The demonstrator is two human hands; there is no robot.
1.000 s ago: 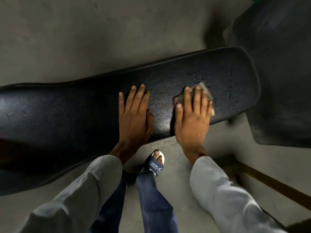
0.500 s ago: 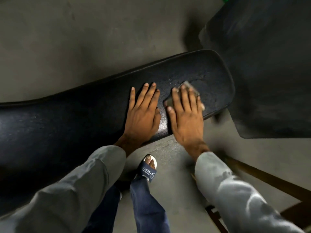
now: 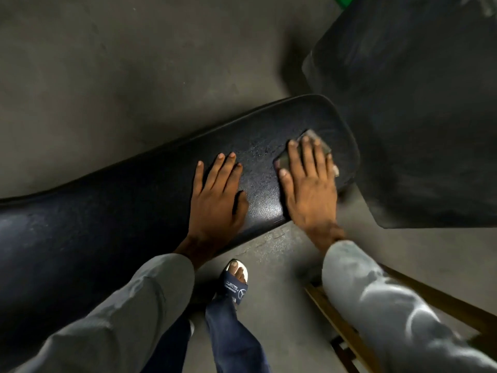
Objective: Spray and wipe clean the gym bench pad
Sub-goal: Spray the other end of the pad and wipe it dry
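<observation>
The long black gym bench pad [image 3: 113, 211] runs from the left edge to a rounded end at centre right. Wet droplets speckle its surface near that end. My left hand [image 3: 215, 195] rests flat on the pad, fingers straight. To its right, my right hand [image 3: 309, 181] presses a small grey cloth [image 3: 313, 137] flat against the pad near the rounded end. Only the cloth's corners show around the fingers. No spray bottle is in view.
A second, wider black pad [image 3: 419, 125] rises at the right, close to the bench end. Grey concrete floor [image 3: 134, 71] lies beyond the bench. My sandalled foot [image 3: 236, 281] stands below the pad. A brown metal frame bar [image 3: 349, 332] crosses the lower right.
My right hand has slid the cloth to the right, away from the left hand and closer to the pad's rounded end. The left hand stays flat on the pad.
</observation>
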